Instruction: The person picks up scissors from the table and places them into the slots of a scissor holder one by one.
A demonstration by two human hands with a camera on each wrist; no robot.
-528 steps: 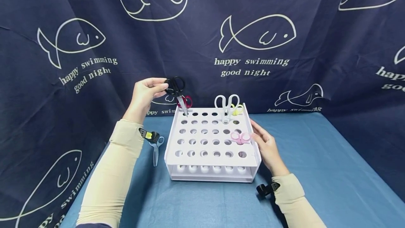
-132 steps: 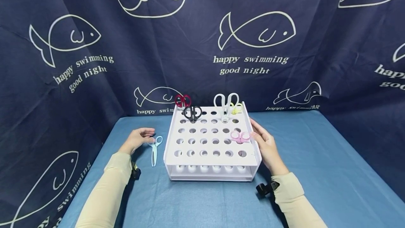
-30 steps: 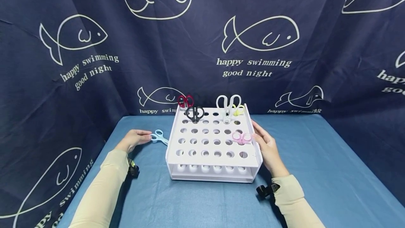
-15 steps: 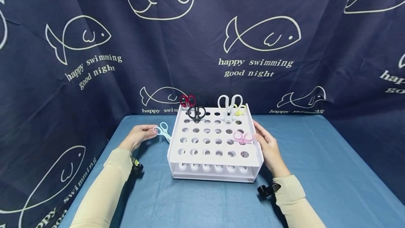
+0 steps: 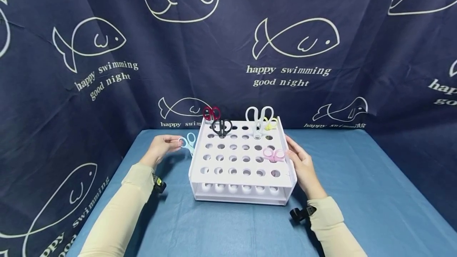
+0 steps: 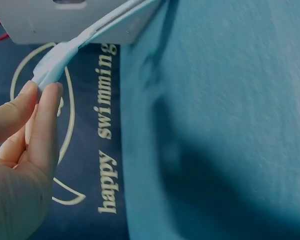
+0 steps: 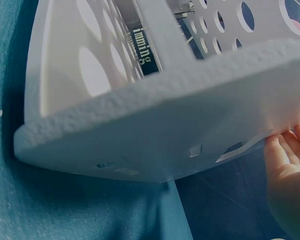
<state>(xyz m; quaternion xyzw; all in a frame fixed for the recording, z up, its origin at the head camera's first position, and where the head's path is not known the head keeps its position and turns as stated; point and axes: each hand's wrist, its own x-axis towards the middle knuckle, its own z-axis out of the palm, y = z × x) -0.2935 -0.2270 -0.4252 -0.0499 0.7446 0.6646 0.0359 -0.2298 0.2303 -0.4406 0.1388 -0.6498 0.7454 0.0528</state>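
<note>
My left hand [image 5: 163, 146] pinches a loop of the light blue scissors [image 5: 190, 146] between thumb and fingertips, just left of the white rack [image 5: 214, 178]. In the left wrist view the scissors [image 6: 65, 55] slant from my fingertips toward the rack side, and their blades run out of frame. My right hand [image 5: 302, 165] holds the rack's right side wall, its thumb at the top edge and its fingers along the outside. Pink scissors [image 5: 273, 154] stand in a hole near that thumb. Black scissors [image 5: 221, 127] and red scissors [image 5: 212, 113] stand at the rack's back left.
White scissors [image 5: 258, 119] and yellow scissors [image 5: 270, 123] stand at the rack's back right. Several rows of round holes cover its top. The rack sits on a blue cloth [image 5: 228, 229], before a dark curtain [image 5: 221, 58] with fish drawings.
The black scissors went from my left hand into the rack. My left hand took the light blue scissors from the cloth, turned them, and moved up and right. My right hand stays put.
</note>
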